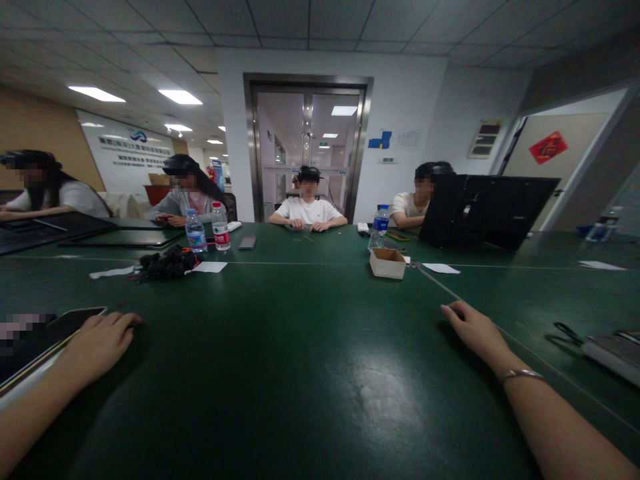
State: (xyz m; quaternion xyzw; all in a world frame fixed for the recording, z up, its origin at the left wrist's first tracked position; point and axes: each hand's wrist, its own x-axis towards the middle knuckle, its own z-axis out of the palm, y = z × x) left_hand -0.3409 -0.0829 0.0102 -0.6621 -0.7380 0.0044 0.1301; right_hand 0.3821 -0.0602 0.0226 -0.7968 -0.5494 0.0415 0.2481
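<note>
My left hand (103, 343) rests palm down at the left, its fingers stretched a little apart over the green table (280, 373). Under and beside its wrist lies a flat dark device (47, 340) with a pale edge, partly blurred out. On the right, my right hand (475, 330) lies on the tabletop, fingers pointing inward and loosely extended, with no object visible in it. A bracelet circles that wrist. Nearest to this hand, farther back, stands a small open cardboard box (389, 268).
Bottles (221, 230) stand left of centre, behind a heap of black cables or gear (170, 262). Another bottle (380, 223) is by the box. A black monitor (487, 210) stands back right, a grey pouch (615, 350) at far right. Several people sit across the table.
</note>
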